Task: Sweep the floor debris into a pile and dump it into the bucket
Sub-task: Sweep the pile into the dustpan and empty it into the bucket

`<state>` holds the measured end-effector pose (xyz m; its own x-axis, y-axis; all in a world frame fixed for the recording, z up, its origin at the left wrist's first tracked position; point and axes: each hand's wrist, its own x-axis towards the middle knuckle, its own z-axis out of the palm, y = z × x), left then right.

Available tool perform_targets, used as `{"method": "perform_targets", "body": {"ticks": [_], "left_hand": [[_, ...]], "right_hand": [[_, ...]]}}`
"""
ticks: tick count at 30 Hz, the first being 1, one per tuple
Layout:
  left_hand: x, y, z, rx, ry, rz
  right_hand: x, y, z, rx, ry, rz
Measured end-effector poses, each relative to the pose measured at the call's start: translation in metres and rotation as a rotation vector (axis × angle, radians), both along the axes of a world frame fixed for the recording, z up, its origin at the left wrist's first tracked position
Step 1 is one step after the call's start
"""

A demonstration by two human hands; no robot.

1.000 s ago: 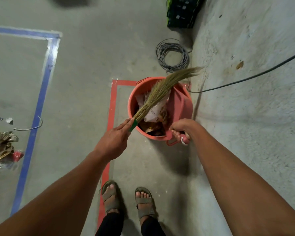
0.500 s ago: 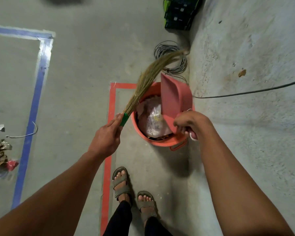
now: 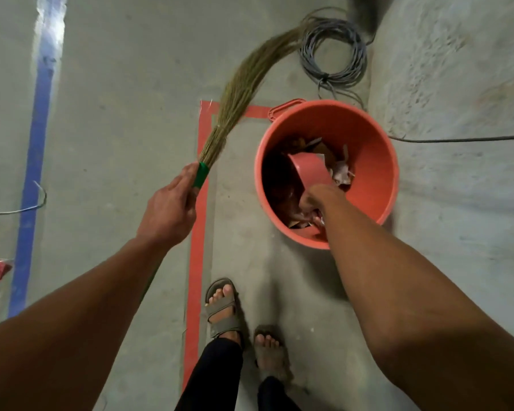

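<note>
Left hand (image 3: pixel 169 213) grasps broom (image 3: pixel 244 93) beside bucket (image 3: pixel 377 161) — right hand (image 3: pixel 313 201) grasps dustpan (image 3: pixel 309 169) inside.

Bare grey concrete floor (image 3: pixel 125 93) runs underfoot, marked by a blue tape line (image 3: pixel 31 179) down the left and a red tape outline (image 3: pixel 198 232) through the middle. Up top lies a coil of grey cable (image 3: pixel 333 48); a rough, pale plastered wall (image 3: pixel 457 93) rises on the right, a black cable (image 3: pixel 457 140) trailing across it.

Orange bucket (image 3: pixel 374 161); straw-tan broom (image 3: pixel 241 93), green band; red, blue floor tape (image 3: pixel 196 262).
</note>
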<state>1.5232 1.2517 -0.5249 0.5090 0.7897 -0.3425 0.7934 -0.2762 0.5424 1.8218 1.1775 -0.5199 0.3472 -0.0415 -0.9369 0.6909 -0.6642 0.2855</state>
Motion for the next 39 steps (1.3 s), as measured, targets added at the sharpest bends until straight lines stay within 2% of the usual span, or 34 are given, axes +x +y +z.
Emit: {"method": "perform_targets", "body": {"ticks": [6, 11, 13, 15, 19, 21, 23, 25, 29, 34, 39], "left_hand": [[-0.005, -0.016, -0.028, -0.082, 0.022, -0.015], [-0.002, -0.027, 0.004, -0.110, 0.040, 0.029], [0.003, -0.029, 0.021, -0.117, 0.049, 0.065], [0.012, -0.032, 0.038, -0.134, 0.056, 0.109], [0.028, -0.034, 0.056, -0.127, 0.024, 0.197], [0.035, -0.037, 0.056, -0.100, 0.010, 0.241], [0.042, -0.040, 0.051, -0.088, -0.004, 0.294], [0.048, -0.046, 0.038, -0.090, -0.022, 0.334], [0.056, -0.060, 0.001, -0.114, -0.036, 0.379], [0.059, -0.077, -0.025, -0.119, 0.012, 0.359], [0.042, -0.088, -0.004, -0.138, 0.024, 0.329]], "right_hand": [[-0.003, -0.010, -0.029, 0.006, 0.017, -0.005], [0.022, -0.003, 0.015, -0.199, 0.111, 0.166], [0.028, 0.001, 0.047, -0.216, 0.098, 0.188], [0.034, -0.002, 0.081, -0.095, 0.032, 0.178], [0.050, -0.031, 0.100, 0.335, -0.210, 0.277], [0.050, -0.036, 0.089, 0.359, -0.287, 0.294], [0.049, -0.035, 0.069, 0.286, -0.349, 0.250], [0.046, -0.034, 0.049, 0.227, -0.386, 0.301], [0.040, -0.031, -0.002, 0.181, -0.371, 0.460], [0.041, -0.045, -0.056, 0.248, -0.305, 0.444], [0.053, -0.045, -0.012, 0.346, -0.268, 0.323]]}}
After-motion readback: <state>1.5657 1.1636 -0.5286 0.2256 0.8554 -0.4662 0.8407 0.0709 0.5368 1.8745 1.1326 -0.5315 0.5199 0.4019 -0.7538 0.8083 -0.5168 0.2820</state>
